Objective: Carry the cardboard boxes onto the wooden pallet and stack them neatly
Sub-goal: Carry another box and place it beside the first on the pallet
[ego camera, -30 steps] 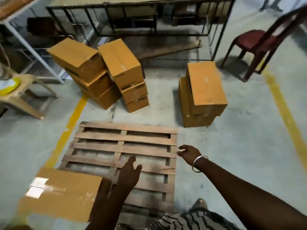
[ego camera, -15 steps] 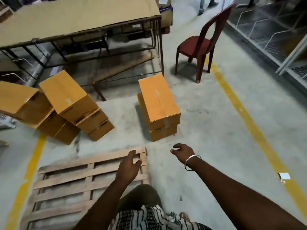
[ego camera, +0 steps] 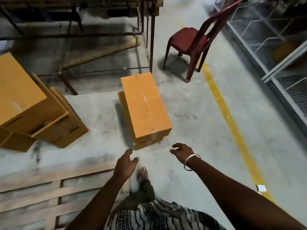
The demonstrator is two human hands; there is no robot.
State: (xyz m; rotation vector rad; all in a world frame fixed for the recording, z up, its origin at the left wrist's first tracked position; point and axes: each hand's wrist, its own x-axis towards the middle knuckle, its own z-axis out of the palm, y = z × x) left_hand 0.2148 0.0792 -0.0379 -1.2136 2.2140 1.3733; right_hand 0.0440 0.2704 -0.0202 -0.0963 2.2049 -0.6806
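Both hands, left hand point(ego camera: 125, 165) and right hand point(ego camera: 181, 151), reach out empty with loose fingers just short of the two-box stack point(ego camera: 145, 107) (wooden pallet point(ego camera: 49, 193) sits left of it).

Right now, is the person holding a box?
No, the left hand and right hand are both open and empty, just short of the stacked boxes on the floor.

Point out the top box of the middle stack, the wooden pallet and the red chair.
top box point(ego camera: 145, 106), head view, middle of its taped top face.
wooden pallet point(ego camera: 49, 185), head view, a bare slat near its far edge.
red chair point(ego camera: 188, 40), head view, centre of the seat.
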